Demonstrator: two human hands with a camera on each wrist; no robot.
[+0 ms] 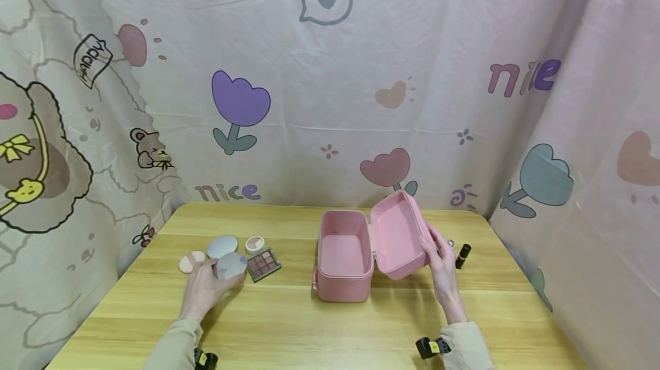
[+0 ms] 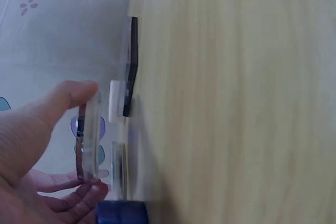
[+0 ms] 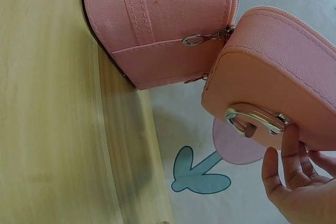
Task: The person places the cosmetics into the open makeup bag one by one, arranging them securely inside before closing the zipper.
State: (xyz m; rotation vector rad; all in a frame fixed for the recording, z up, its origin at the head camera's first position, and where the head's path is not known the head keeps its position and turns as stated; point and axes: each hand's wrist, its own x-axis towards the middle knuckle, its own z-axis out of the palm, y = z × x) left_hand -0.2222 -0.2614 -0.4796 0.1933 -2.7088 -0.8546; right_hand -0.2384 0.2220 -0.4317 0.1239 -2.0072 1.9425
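My left hand (image 1: pixel 203 292) grips a round, clear-edged compact (image 1: pixel 232 267) by its rim. In the left wrist view, the thumb and fingers hold this compact (image 2: pixel 91 142) on edge, raised off the tabletop. On the right, a pink cosmetic case (image 1: pixel 344 287) stands with its lid (image 1: pixel 399 238) swung out to the side. My right hand (image 1: pixel 442 267) holds that lid by its outer edge, thumb at the rim. Seen from the right wrist, the fingers are by the lid's metal-ringed handle (image 3: pixel 257 119). The inside of the case is bare pink.
Around the left hand lie a powder puff (image 1: pixel 189 262), a pale round compact (image 1: pixel 222 245), a small round blush (image 1: pixel 255 244) and an eyeshadow palette (image 1: pixel 264 265). A black lipstick tube (image 1: pixel 463 256) is right of the right hand. Printed cloth (image 1: pixel 319 101) hangs behind the wooden table (image 1: pixel 289 330).
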